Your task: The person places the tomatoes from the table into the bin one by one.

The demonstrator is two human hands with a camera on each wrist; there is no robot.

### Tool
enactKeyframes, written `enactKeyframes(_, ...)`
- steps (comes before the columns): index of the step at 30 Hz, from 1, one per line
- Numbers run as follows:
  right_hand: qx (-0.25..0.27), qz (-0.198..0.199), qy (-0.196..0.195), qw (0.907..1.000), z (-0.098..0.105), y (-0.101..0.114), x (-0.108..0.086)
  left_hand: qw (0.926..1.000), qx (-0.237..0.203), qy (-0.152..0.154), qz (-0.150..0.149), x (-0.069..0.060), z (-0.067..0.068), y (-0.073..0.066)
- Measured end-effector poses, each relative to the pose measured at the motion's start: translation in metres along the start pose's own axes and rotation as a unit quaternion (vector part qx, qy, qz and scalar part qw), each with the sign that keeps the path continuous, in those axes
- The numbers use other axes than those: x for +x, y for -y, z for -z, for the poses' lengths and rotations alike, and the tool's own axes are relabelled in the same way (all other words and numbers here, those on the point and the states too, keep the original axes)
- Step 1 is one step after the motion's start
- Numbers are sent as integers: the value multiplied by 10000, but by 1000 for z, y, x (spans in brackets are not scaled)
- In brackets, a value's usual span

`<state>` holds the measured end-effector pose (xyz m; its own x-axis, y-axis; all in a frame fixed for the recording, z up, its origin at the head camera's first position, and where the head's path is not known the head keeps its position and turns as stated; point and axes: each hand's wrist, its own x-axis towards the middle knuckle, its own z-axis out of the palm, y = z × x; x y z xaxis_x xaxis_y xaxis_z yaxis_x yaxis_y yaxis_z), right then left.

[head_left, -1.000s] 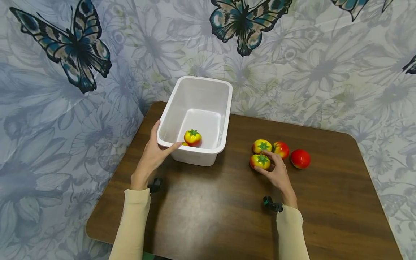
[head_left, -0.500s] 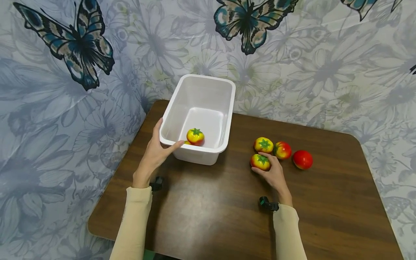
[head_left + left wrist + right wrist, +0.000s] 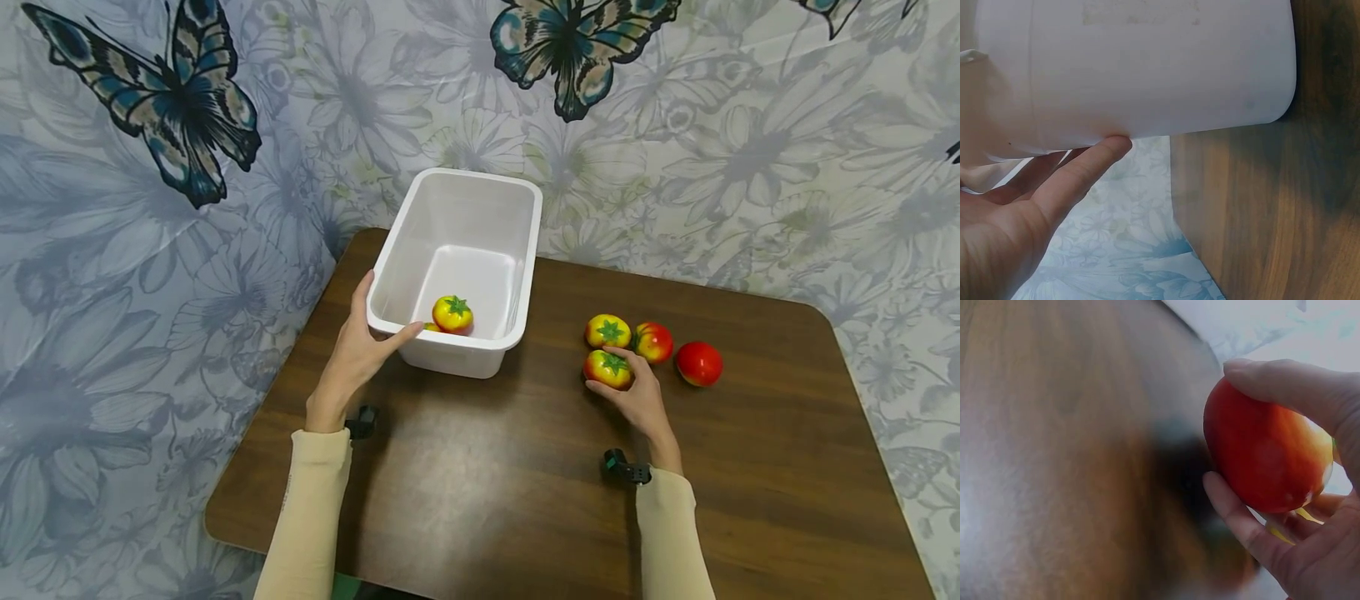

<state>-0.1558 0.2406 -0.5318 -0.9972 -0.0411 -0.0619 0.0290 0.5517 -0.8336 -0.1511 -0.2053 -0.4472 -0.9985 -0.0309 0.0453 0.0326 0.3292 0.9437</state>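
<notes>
The left hand [image 3: 352, 362] grips the near left corner of a white bin [image 3: 463, 363], thumb over the rim; in the left wrist view its fingers [image 3: 1082, 172] press the bin's side [image 3: 1147, 75]. Inside the bin lies a yellow-red tomato [image 3: 452, 314], with part of another yellow one beside it. The right hand [image 3: 643, 403] pinches a yellow-red tomato [image 3: 607, 369] between thumb and fingers. In the right wrist view that tomato [image 3: 1266, 447] shows its red underside, held by the right hand [image 3: 1316, 550].
Just behind the held tomato are a yellow-green-topped tomato [image 3: 607, 332] and a red-yellow one [image 3: 653, 342]. A plain red tomato [image 3: 699, 363] sits to their right. The brown table [image 3: 480, 500] meets a patterned cloth [image 3: 675, 192] at the back.
Since half a second ago, the right hand and the tomato in it have shifted slightly to the right. The left hand keeps its grip on the bin.
</notes>
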Motion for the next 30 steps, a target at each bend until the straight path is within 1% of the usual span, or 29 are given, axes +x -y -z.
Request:
enactKeyframes(3, 19, 149, -102, 9998, 2, 7, 0, 10000, 20, 1, 20, 0, 0, 0)
enactKeyframes(7, 119, 509, -261, 9983, 5, 22, 4, 10000, 14, -12, 13, 0, 0, -1)
enactKeyframes(10, 342, 758, -278, 9961, 7, 37, 8, 10000, -43, -15, 4, 0, 0, -1)
enactKeyframes(14, 738, 912, -227, 9928, 9, 63, 12, 9999, -154, 13, -17, 0, 0, 0)
enactKeyframes(17, 835, 1104, -248, 9901, 10, 85, 18, 9999, -148, 18, -22, 0, 0, 0)
enactKeyframes(19, 776, 1295, -262, 9882, 10, 100, 24, 9999, -116, 4, -12, 0, 1, 0)
enactKeyframes(21, 832, 1525, -217, 9846, 9, 116, 30, 10000, -84, -3, 11, 0, 1, 0)
enactKeyframes(24, 1037, 1810, -56, 9780, 7, 141, 39, 9999, -84, 3, 59, -1, 1, 0)
enactKeyframes(27, 1220, 2008, 135, 9719, 4, 164, 48, 9999, -69, 22, 81, -2, 1, 0)
enactKeyframes(30, 1176, 2165, 276, 9688, 0, 186, 56, 10000, -72, 33, 50, -2, 0, 0)
